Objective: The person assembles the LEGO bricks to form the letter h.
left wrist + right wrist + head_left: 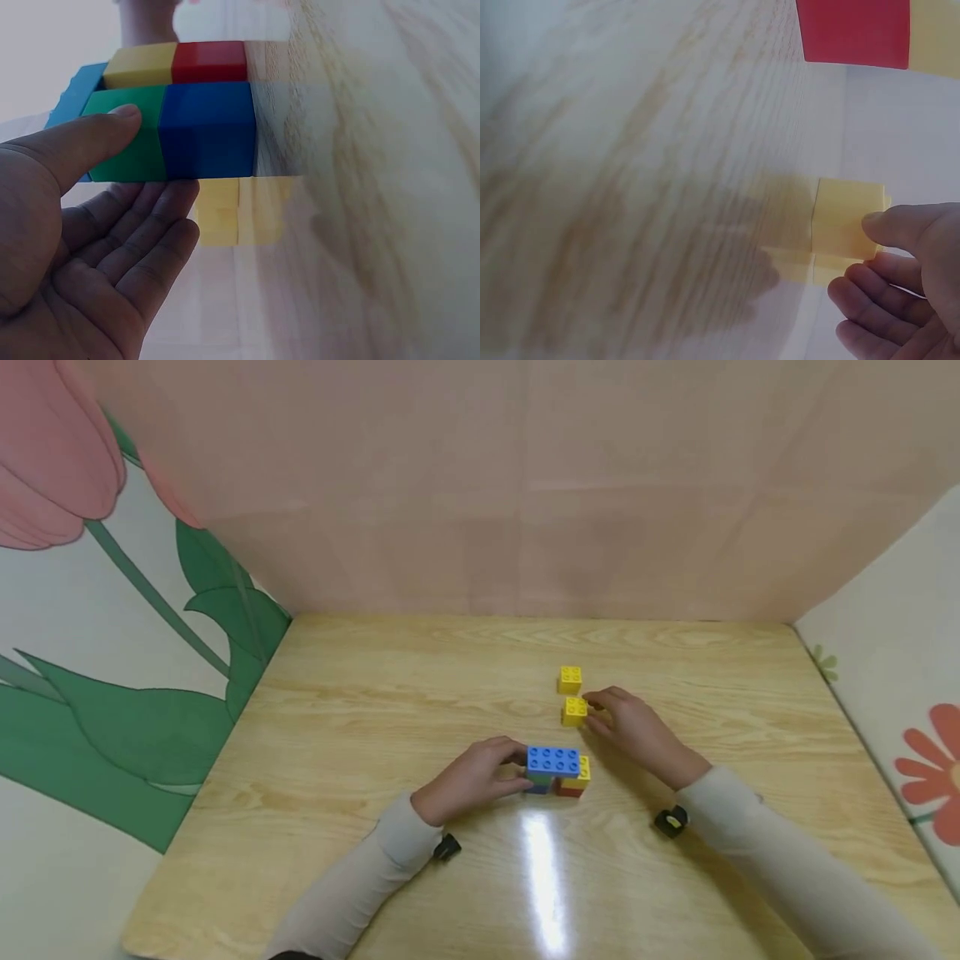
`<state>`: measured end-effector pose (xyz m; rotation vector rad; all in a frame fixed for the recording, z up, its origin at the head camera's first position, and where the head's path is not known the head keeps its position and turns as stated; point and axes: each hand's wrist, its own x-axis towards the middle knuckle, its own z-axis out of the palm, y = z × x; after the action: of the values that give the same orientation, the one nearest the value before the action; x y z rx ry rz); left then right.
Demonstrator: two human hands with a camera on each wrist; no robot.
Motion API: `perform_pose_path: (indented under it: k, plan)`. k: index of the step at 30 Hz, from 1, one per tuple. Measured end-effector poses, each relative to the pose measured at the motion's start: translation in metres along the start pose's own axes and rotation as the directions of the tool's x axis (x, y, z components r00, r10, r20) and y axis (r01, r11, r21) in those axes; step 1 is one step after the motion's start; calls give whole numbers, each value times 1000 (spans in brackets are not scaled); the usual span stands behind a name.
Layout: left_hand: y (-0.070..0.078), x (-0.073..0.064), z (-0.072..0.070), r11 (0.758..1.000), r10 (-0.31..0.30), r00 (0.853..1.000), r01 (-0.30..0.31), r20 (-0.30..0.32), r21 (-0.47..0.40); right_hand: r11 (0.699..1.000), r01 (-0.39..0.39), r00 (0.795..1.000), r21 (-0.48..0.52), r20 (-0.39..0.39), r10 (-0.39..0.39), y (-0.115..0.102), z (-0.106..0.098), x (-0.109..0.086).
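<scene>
A small block structure stands on the table: a long blue brick (553,762) bridges two short stacks. One stack is a green block (139,154) over a dark blue block (208,131); the other is a yellow block (139,66) over a red block (211,61). My left hand (477,778) holds the structure at its left, thumb on the green block's near face and fingers at its far side. My right hand (636,732) pinches a loose yellow block (574,712) from the right, thumb on its near side. That block appears to rest on the table.
Another yellow block (570,680) sits just behind the pinched one. The wooden table (360,693) meets a pinkish back wall (480,527) and flower-patterned side panels. Black wrist devices show below both cuffs.
</scene>
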<state>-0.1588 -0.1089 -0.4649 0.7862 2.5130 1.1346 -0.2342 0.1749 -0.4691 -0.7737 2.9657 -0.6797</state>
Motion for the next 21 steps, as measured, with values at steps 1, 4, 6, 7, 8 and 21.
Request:
perform_pose_path:
  k: [1, 4, 6, 7, 8, 21]
  plan:
    - [0, 0, 0, 1000, -3, 1000, 3, 1, -3, 1000, 3, 1000, 1, -2, -3, 0, 0, 0]
    - [1, -1, 1, 1000, -4, 1000, 4, -2, -4, 1000, 5, 1000, -3, -12, -5, 1, 1, -2]
    - [1, -1, 1, 1000, 0, 1000, 0, -6, -3, 1000, 6, 1000, -6, -18, -6, 2, 0, -3]
    - [0, -1, 2, 1000, 3, 1000, -3, -8, -5, 1000, 5, 1000, -6, -20, -6, 2, 0, -4]
    - [0, -1, 2, 1000, 6, 1000, -7, -11, -4, 1000, 3, 1000, -9, -21, -3, 3, -1, -4]
    - [0, -2, 3, 1000, 15, 1000, -15, -21, -4, 998, -65, 998, -3, -7, 65, -3, -14, -14]
